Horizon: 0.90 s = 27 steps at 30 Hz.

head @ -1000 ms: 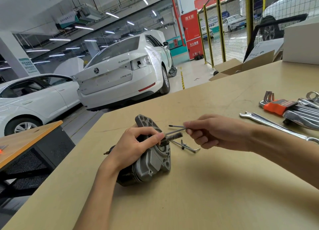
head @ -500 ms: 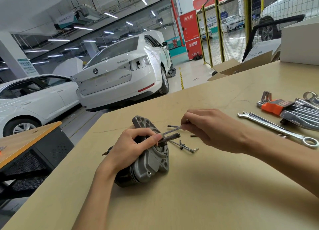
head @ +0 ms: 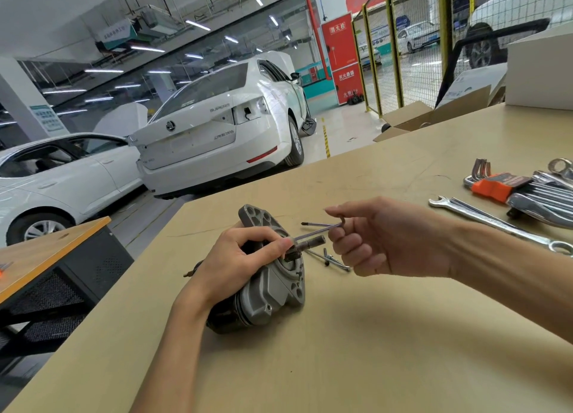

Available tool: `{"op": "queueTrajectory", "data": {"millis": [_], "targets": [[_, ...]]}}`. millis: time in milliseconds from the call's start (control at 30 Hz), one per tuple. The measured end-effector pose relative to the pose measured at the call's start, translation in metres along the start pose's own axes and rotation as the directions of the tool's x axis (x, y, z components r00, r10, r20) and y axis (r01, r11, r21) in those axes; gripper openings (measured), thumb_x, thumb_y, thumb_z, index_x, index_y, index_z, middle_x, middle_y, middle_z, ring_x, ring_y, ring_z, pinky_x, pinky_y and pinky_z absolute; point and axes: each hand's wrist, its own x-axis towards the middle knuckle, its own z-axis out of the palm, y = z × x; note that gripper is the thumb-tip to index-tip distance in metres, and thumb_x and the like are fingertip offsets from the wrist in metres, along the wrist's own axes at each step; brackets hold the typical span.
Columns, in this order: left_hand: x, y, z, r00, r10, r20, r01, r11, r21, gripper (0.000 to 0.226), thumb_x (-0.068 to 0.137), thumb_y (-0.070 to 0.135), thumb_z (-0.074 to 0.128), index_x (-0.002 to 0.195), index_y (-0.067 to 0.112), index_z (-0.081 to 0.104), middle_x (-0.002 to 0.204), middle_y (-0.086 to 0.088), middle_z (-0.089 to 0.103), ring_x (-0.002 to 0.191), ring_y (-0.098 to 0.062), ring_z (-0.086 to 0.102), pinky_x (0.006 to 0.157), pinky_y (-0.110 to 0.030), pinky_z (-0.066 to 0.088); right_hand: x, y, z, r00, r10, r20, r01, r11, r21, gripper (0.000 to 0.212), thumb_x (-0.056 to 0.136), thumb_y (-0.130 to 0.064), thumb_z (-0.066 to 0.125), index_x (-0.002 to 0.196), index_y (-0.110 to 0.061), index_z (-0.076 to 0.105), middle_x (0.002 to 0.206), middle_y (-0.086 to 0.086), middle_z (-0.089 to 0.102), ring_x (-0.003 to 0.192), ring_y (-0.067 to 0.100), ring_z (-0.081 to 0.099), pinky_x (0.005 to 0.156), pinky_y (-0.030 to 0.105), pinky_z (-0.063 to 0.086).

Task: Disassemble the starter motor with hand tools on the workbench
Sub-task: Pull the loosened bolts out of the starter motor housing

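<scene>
The right hand [head: 390, 239], gripping the hex key [head: 322, 225], has lifted slightly; the left hand [head: 238, 257] still clamps the starter motor [head: 266, 288]; the fastener likely remains engaged.

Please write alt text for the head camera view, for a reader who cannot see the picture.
On a tan workbench, a person's left hand steadies a grey starter motor while the right hand holds thin metal rods at its shaft. Loose bolts lie behind it, wrenches at right, and white cars are parked beyond.
</scene>
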Motion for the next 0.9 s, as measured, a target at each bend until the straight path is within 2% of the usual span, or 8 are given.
{"op": "queueTrajectory", "data": {"millis": [167,267,433,533,633,700,767,900], "targets": [[0.0,-0.001,0.001,1.0,0.004,0.009,-0.003,1.0,-0.007,0.019,0.084,0.04,0.07,0.073,0.026,0.075,0.075,0.006,0.07,0.072,-0.005,0.067,0.063,-0.013,0.048,-0.003,-0.005,0.0,0.997,0.073,0.029,-0.078,0.977,0.199,0.021,0.082,-0.022,0.065,0.07,-0.006,0.065,0.061,-0.003,0.046,0.046,0.006,0.04,0.036,0.016,0.036],[0.0,-0.002,0.0,1.0,0.015,0.002,-0.015,1.0,0.017,0.028,0.088,0.044,0.067,0.073,0.022,0.074,0.077,0.008,0.069,0.075,-0.003,0.066,0.065,-0.012,0.048,-0.005,-0.008,0.0,0.997,0.081,-0.011,-0.077,0.976,0.201,0.02,0.083,-0.018,0.064,0.071,-0.002,0.068,0.062,-0.002,0.049,0.047,0.006,0.043,0.037,0.017,0.04],[0.001,-0.005,-0.001,0.999,-0.033,-0.031,0.035,0.998,0.053,0.059,0.089,0.072,0.037,0.081,0.028,0.076,0.087,0.0,0.072,0.086,-0.012,0.067,0.081,-0.024,0.049,-0.006,-0.007,0.0,0.996,-0.027,-0.081,0.022,0.998,-0.061,0.02,0.087,-0.017,0.062,0.074,-0.005,0.07,0.065,0.001,0.058,0.051,0.008,0.054,0.045,0.018,0.049],[0.0,-0.002,0.001,0.998,-0.035,-0.047,0.034,0.999,-0.032,0.072,0.089,0.073,0.021,0.081,0.028,0.076,0.087,0.003,0.074,0.08,-0.006,0.068,0.075,-0.011,0.045,-0.006,-0.004,-0.004,0.99,-0.132,-0.054,0.117,0.967,-0.228,0.021,0.096,-0.015,0.055,0.081,-0.006,0.068,0.068,0.002,0.062,0.056,0.009,0.06,0.051,0.018,0.052],[0.0,-0.001,0.002,0.998,-0.034,-0.059,0.032,0.999,-0.034,0.078,0.088,0.074,0.014,0.08,0.027,0.076,0.089,0.005,0.074,0.085,-0.007,0.067,0.082,-0.023,0.044,-0.006,-0.002,-0.006,0.973,-0.231,-0.022,0.202,0.887,-0.416,0.023,0.097,-0.018,0.055,0.084,-0.006,0.068,0.072,0.004,0.066,0.063,0.011,0.064,0.057,0.018,0.053],[0.0,-0.002,0.001,0.997,-0.024,-0.067,0.023,1.0,-0.014,0.081,0.087,0.075,0.013,0.079,0.027,0.077,0.089,0.006,0.074,0.087,-0.006,0.066,0.085,-0.03,0.039,-0.004,0.0,-0.008,0.948,-0.318,-0.02,0.253,0.789,-0.56,0.024,0.098,-0.019,0.054,0.085,-0.005,0.068,0.073,0.004,0.069,0.067,0.013,0.067,0.061,0.02,0.053],[0.001,-0.003,0.001,0.997,-0.015,-0.069,0.015,1.0,-0.011,0.081,0.089,0.073,0.011,0.079,0.026,0.077,0.088,0.005,0.074,0.086,-0.007,0.066,0.085,-0.032,0.039,-0.003,0.003,-0.009,0.897,-0.441,0.013,0.316,0.622,-0.717,0.024,0.1,-0.017,0.053,0.085,-0.006,0.068,0.072,0.001,0.071,0.067,0.012,0.068,0.063,0.02,0.053],[-0.001,-0.005,0.001,0.998,-0.009,-0.061,0.008,1.0,-0.03,0.081,0.09,0.074,0.012,0.078,0.026,0.076,0.081,0.005,0.072,0.078,-0.005,0.064,0.08,-0.025,0.039,0.0,0.008,-0.015,0.678,-0.698,0.231,0.355,0.036,-0.934,0.016,0.099,-0.013,0.057,0.092,-0.012,0.07,0.076,-0.003,0.072,0.066,0.009,0.065,0.064,0.025,0.053]]}}
